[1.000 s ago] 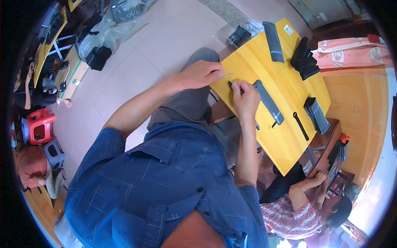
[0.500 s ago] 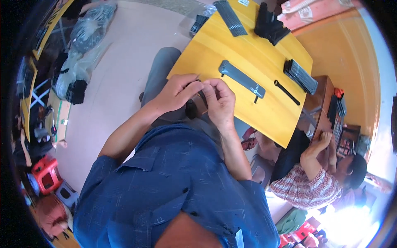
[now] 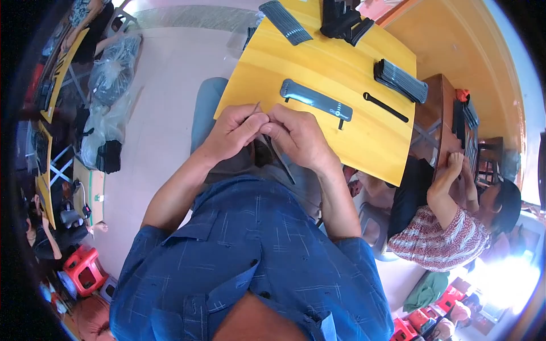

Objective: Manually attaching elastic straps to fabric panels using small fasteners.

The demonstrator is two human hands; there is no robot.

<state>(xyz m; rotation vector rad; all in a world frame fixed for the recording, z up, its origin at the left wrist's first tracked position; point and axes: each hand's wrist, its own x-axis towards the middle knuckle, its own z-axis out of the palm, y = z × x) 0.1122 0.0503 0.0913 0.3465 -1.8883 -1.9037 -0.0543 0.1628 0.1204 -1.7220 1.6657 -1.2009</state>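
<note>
At far left, a red stool (image 3: 85,270) stands on the floor; above it, a slack clear bag (image 3: 94,139) lies beside a black bundle (image 3: 109,156), though whether the bundle is inside cannot be told. Just above, a fuller clear bag (image 3: 114,71) shows dark contents through its film, too blurred to name. Past bare floor, a clear bin (image 3: 238,42) sits partly hidden at the edge of the table (image 3: 250,74); dark pieces seem to be in it. Then the left hand (image 3: 236,128), thumb and forefinger pinched, a thin tip (image 3: 258,106) poking up from it. The dark strap (image 3: 280,162) hangs over the lap from where the fingertips meet, and the right hand (image 3: 301,136) appears to pinch its upper end; the exact contact is hidden. For work this fine, it would be best to grip the strap close to the tip, leave its tail free, push gently and straight, keep fingers off the point, and work over the table so nothing small drops to the floor. Farther right lie a fan of grey strips (image 3: 284,23), a grey pad (image 3: 315,102), a black pile (image 3: 341,23), a loop-ended band (image 3: 385,107) and a stack (image 3: 401,81), all loose on the table.
</note>
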